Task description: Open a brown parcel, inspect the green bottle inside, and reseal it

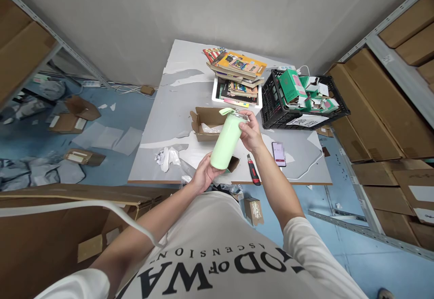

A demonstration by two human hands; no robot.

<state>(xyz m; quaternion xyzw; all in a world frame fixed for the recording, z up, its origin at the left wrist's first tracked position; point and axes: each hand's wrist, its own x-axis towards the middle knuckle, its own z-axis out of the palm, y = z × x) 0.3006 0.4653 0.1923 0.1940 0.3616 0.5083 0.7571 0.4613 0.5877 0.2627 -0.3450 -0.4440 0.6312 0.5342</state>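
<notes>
A pale green bottle [226, 141] with a green strap at its top is tilted in front of me, above the table's near edge. My left hand [205, 172] is closed around its bottom end. Near the cap, my right hand [250, 131] grips the upper end, thumb on its side. Behind the bottle stands an open cardboard box [200, 132] with white wrapping inside. A smaller dark-mouthed box [233, 164] shows partly behind the bottle's base. To the right of it lies a red and black box cutter [252, 170].
A white bin [214, 92] of stacked books [237, 66] stands at the back. Beside it is a black crate [271, 109] of green boxes. A phone [278, 154] and crumpled plastic [167, 158] lie on the table [152, 127]. Shelves with cartons [369, 104] flank the right side.
</notes>
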